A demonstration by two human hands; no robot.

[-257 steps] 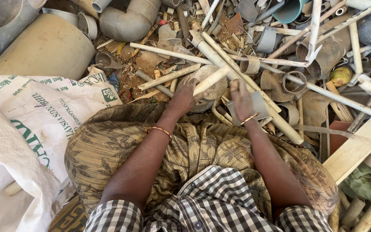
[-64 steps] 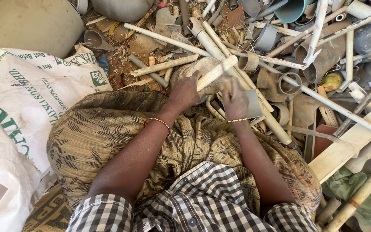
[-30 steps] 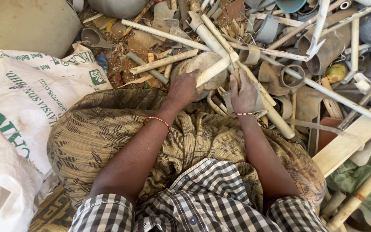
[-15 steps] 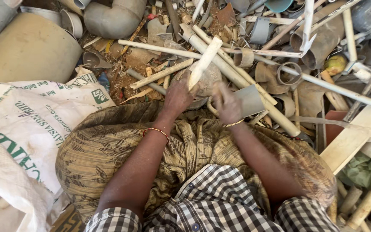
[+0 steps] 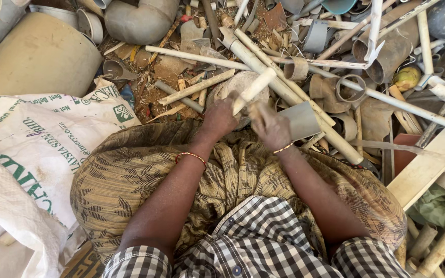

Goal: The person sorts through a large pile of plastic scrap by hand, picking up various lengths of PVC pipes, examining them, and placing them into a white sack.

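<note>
Scrap pipes litter the ground at centre frame, where our left hand point(image 5: 220, 117) and right hand point(image 5: 270, 125) both grip a short pale pipe offcut point(image 5: 254, 89), probably light and stiff, best held mid-length.

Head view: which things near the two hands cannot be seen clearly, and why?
- Right hand: blurred, so its grip cannot be told.
- Short pale pipe: lower end hidden by the left hand.
- Grey pipe piece: partly behind the right hand.
- White sack: cut off by the left edge.
</note>
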